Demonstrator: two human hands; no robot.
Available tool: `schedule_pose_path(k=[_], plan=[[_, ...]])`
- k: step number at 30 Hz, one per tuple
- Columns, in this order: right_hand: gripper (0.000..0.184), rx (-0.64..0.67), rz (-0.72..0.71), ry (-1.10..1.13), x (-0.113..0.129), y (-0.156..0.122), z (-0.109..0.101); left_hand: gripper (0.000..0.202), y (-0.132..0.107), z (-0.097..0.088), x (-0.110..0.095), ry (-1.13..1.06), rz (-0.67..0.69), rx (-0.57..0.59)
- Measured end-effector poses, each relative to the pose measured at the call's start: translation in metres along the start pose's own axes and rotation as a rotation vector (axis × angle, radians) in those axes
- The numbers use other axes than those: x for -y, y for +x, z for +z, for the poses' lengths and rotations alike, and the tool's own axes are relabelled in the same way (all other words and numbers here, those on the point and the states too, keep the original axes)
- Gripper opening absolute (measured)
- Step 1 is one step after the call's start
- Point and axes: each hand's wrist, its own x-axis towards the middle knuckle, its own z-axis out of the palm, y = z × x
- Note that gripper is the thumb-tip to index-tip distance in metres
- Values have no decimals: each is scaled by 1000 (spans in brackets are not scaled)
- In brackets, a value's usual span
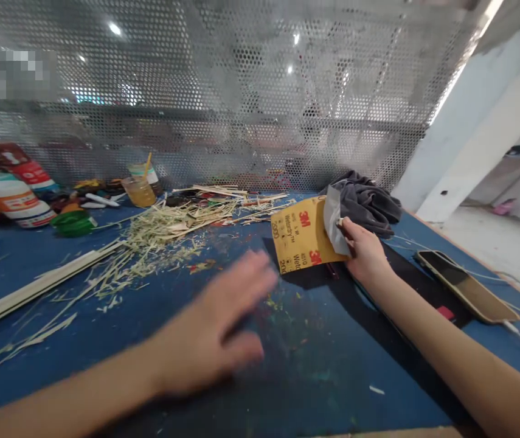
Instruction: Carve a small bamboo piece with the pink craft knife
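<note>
My right hand [364,246] pinches the right end of a yellow-backed sheet of sandpaper [297,234] printed with 3M and 2000. A pale grey flap [334,220] shows at that end, beside my fingers. The sheet is tilted up above the blue tabletop [318,359], its printed side facing me. My left hand [216,322], smeared by motion, hangs over the middle of the table with its fingers stretched out and thumb apart. It holds nothing, and the sheet's lower left corner is just beyond its fingertips.
Thin bamboo strips and shavings [168,222] are heaped at the back left, with longer strips [45,286] nearer. White bottles [16,199], a green dish [73,222] and a cup [139,191] stand behind. A dark cloth [364,201] and a cabled phone [467,286] lie right. Perforated metal [241,91] rises behind.
</note>
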Motion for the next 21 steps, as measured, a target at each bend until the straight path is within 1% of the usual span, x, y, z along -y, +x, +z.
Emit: schedule_pose_path(k=[1, 2, 3, 4, 5, 6, 7, 8, 9, 10, 11, 12, 13, 14, 15, 16, 17, 18, 19, 20, 21], plan=[[12, -7, 6, 19, 2, 1, -2, 56, -2, 15, -16, -49, 230, 209], [12, -11, 17, 33, 3, 2, -3, 44, -1, 26, -24, -67, 335, 298], [11, -11, 31, 46, 3, 3, -4, 43, 3, 33, -23, -70, 390, 363], [11, -6, 45, 59, 3, 3, -5, 52, 10, 34, -13, -32, 385, 411], [10, 4, 56, 73, 3, 4, -6, 63, 19, 29, 7, 49, 310, 381], [11, 20, 60, 89, 3, 4, -7, 62, 30, 19, 33, 161, 171, 267], [12, 39, 56, 107, 5, 4, -7, 57, 41, 4, 62, 284, -1, 149], [13, 59, 44, 125, 7, 5, -8, 58, 51, -14, 90, 339, -111, 67], [14, 79, 27, 143, 11, 6, -8, 64, 60, -32, 113, 373, -175, 12], [14, 94, 7, 161, 15, 8, -9, 69, 67, -48, 128, 403, -222, -45], [14, 104, -15, 179, 19, 11, -11, 75, 71, -60, 133, 430, -256, -105], [14, 108, -37, 196, 23, 14, -12, 79, 73, -64, 128, 452, -278, -167], [13, 108, -57, 213, 27, 17, -15, 79, 73, -61, 114, 463, -275, -211], [12, 103, -76, 228, 30, 21, -17, 80, 71, -51, 95, 463, -254, -239], [12, 96, -94, 240, 32, 25, -20, 79, 68, -35, 74, 443, -189, -212], [12, 87, -110, 249, 34, 29, -24, 77, 65, -16, 54, 366, -85, -111], [13, 78, -124, 255, 35, 33, -27, 74, 64, 3, 40, 300, 3, -5], [14, 68, -138, 260, 36, 36, -31, 70, 64, 19, 32, 281, 30, 45], [17, 57, -151, 263, 37, 39, -34, 66, 67, 29, 33, 271, 35, 69], [19, 48, -164, 265, 38, 41, -37, 62, 73, 33, 41, 267, 28, 82], [21, 41, -178, 265, 39, 43, -40, 60, 81, 29, 55, 268, 12, 82]])
